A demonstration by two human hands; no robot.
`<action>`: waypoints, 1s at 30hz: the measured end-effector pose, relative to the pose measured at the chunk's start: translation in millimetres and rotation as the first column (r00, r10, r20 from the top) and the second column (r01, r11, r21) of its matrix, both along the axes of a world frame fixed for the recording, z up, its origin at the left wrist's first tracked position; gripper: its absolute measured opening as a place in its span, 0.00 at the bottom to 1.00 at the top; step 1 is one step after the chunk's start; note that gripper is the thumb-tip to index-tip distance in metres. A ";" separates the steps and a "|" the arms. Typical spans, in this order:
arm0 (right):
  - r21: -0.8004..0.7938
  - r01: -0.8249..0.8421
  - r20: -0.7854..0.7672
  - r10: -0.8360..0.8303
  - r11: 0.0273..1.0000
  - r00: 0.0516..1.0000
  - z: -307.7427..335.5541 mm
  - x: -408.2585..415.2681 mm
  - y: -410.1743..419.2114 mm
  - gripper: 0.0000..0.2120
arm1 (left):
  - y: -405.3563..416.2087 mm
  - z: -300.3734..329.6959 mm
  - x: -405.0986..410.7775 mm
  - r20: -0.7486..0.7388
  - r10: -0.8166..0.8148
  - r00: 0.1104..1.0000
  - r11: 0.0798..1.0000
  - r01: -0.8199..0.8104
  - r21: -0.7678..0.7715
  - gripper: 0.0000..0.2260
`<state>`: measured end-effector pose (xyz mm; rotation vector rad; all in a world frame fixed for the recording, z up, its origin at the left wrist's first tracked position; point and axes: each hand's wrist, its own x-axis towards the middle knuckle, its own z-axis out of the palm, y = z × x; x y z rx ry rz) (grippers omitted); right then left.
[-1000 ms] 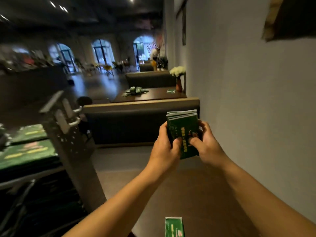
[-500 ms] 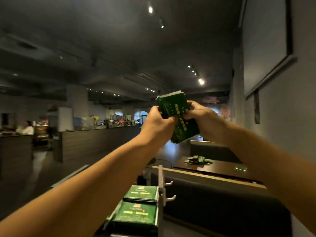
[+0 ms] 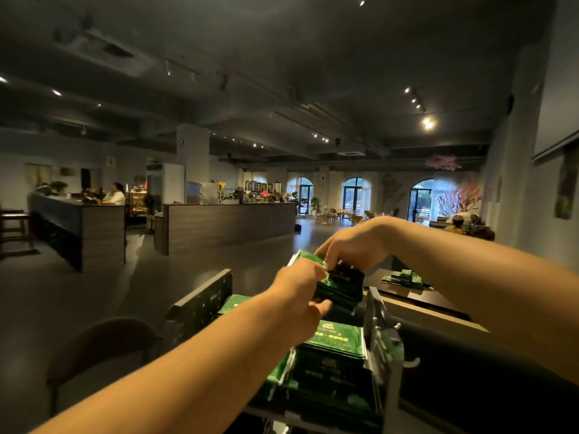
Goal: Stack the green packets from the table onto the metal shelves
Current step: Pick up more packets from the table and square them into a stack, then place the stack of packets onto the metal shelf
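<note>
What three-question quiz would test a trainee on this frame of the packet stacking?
1. True or false: both hands grip one bundle of green packets.
2. Where is the bundle: A) on the floor, B) above the metal shelf, C) on the far table?
3. What lies on the dark table beyond the shelf?

Key:
1. True: left hand and right hand both hold it.
2. B.
3. A pile of green packets.

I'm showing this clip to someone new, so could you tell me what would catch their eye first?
Both hands, the left hand and right hand, grip a bundle of green packets at centre, above the metal shelf already stacked with packets. More packets lie on a table behind, at right.
</note>
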<state>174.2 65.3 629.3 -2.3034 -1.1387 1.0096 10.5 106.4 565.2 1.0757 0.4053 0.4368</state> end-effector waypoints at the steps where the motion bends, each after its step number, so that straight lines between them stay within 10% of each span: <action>1: -0.055 0.005 0.008 -0.004 0.998 1.000 -7.7 4.1 7.0 0.21 | -0.4 -5.9 2.2 -0.011 -0.004 1.000 0.999 0.004 -0.034 0.11; 19: -0.358 0.097 0.323 0.026 0.929 0.946 -75.6 21.6 46.7 0.12 | 3.8 -36.0 -1.2 -0.118 0.052 0.992 0.989 -0.067 -0.129 0.08; 30: 0.411 -0.034 0.518 -0.202 0.911 0.831 -15.3 -22.1 -15.3 0.13 | 19.6 1.8 14.7 0.129 0.251 0.959 0.919 -0.278 0.278 0.13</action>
